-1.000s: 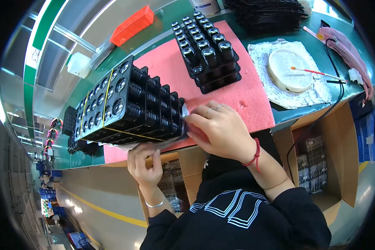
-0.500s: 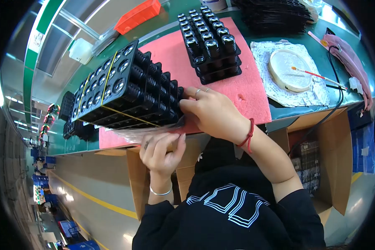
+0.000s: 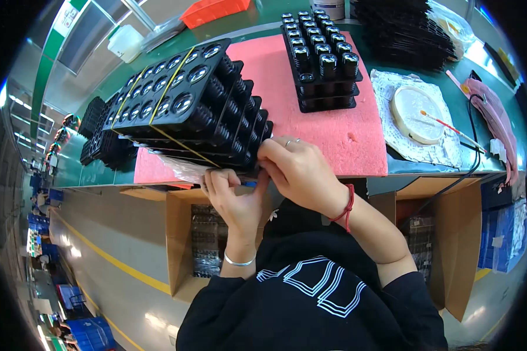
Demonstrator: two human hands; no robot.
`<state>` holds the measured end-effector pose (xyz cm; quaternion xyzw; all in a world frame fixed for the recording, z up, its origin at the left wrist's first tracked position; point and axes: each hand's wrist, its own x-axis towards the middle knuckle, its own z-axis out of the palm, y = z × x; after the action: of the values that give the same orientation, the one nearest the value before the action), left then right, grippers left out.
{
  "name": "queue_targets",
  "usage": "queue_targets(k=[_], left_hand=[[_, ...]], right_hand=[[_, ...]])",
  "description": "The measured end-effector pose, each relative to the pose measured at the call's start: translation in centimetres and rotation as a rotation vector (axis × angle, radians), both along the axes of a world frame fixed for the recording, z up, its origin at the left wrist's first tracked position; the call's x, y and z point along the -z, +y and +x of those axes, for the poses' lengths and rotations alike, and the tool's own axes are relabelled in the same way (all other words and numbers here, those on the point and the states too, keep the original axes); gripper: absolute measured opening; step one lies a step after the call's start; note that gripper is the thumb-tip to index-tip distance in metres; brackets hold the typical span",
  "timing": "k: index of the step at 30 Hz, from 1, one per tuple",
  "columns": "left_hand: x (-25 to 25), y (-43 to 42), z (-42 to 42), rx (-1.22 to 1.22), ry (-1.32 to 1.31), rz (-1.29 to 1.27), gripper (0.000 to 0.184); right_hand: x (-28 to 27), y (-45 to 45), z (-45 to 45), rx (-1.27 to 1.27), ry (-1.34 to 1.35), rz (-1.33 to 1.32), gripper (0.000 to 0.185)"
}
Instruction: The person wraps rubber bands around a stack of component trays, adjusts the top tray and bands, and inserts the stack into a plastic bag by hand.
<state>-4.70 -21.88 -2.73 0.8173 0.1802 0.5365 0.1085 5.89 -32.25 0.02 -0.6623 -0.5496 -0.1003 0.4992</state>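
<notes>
A stack of black plastic trays [image 3: 175,126] holding round glossy parts leans at a tilt, with yellow bands around it. Clear plastic film [image 3: 184,168] shows under its lower edge. My left hand [image 3: 235,202] is at that lower edge, fingers curled against film and stack, thumb raised toward the other hand. At the stack's near right corner my right hand [image 3: 304,172] is closed in a pinch. The fingertips of both hands nearly meet there, and what lies between them is hidden. A second stack of black trays [image 3: 327,104] stands upright, carrying shiny black cylindrical parts.
Pink foam [image 3: 334,146] covers part of the green bench. A round white dish [image 3: 413,117] with a brush [image 3: 451,127] lies on white crumpled sheeting. Black trays [image 3: 401,35] and a red bin [image 3: 214,10] stand behind. Open cardboard boxes [image 3: 178,245] sit below the bench edge.
My left hand has risen to the stack's lower edge, closer to my right hand. The banded stack tilts more upright. The whole view has shifted slightly.
</notes>
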Motion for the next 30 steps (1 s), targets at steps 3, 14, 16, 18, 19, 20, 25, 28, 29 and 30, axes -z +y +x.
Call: queue_targets(k=[3,14,16,18,19,20,25,28,29,30], left_hand=[[0.0,0.8,-1.3,0.03,0.0,-0.01,0.049],[0.5,3.1,-3.8,0.118,0.041,0.047,0.045],[1.4,1.9,-3.3,0.116,0.023,0.111,0.045],[1.8,1.3,-2.9,0.083,0.018,0.08,0.047],[2.2,1.5,-2.5,0.032,0.011,0.083,0.049],[2.5,1.7,-2.4,-0.019,0.003,0.085,0.051],[2.4,1.6,-2.0,0.067,-0.02,0.075,0.049],[2.5,1.5,-2.0,0.09,-0.031,0.044,0.047],[2.5,1.5,-2.0,0.093,-0.031,0.04,0.046],[2.5,1.5,-2.0,0.09,-0.031,0.037,0.046]], right_hand=[[-0.1,0.1,-0.7,-0.037,-0.051,-0.01,0.009],[-0.2,0.3,0.2,-0.019,-0.374,-0.169,0.014],[0.0,0.3,0.7,0.007,-0.434,-0.191,0.015],[-0.5,0.3,1.2,-0.013,-0.47,-0.19,0.014],[-0.8,0.4,1.5,-0.032,-0.507,-0.192,0.014],[-0.9,0.4,1.8,-0.033,-0.505,-0.194,0.014],[-1.6,0.4,2.9,-0.142,-0.547,-0.237,0.014],[-2.5,0.3,3.0,-0.136,-0.587,-0.286,0.014],[-2.4,0.3,3.1,-0.138,-0.587,-0.288,0.014],[-2.3,0.3,3.1,-0.092,-0.65,-0.283,0.015]])
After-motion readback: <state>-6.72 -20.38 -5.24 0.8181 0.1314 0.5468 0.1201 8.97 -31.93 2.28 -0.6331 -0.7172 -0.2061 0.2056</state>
